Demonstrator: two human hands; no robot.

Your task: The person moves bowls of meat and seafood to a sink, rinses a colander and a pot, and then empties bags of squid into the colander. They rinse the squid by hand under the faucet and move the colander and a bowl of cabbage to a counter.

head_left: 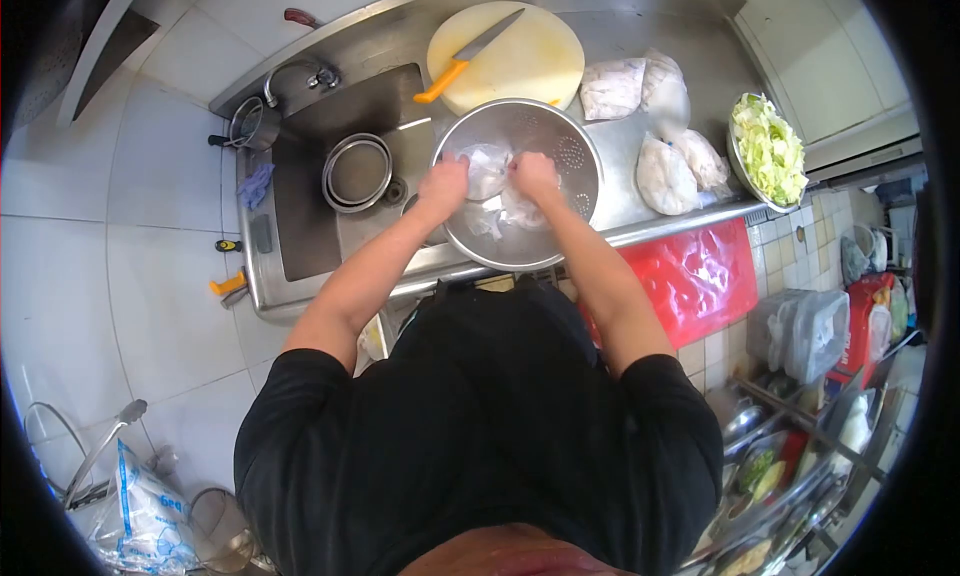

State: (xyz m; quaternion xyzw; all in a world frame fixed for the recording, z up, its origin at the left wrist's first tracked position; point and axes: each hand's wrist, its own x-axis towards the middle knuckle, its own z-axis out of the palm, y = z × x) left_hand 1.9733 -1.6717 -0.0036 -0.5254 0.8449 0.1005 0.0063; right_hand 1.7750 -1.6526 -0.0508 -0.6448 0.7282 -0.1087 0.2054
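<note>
A large metal colander (575,191) stands at the sink's front edge, with a clear plastic bag (487,174) inside it. My left hand (445,181) is closed on the bag's left side, over the colander's left part. On the other side my right hand (534,175) is closed on the same bag. Whitish contents show through the plastic, too unclear to name. Behind the colander lies a round cutting board (545,51), and a knife with an orange handle (456,68) rests on it.
Several filled plastic bags (667,176) lie on the steel counter to the right, beside a bowl of chopped cabbage (768,154). Metal bowls (358,173) sit in the sink basin at left, near the faucet (322,76). A red plastic sheet (700,281) is below the counter.
</note>
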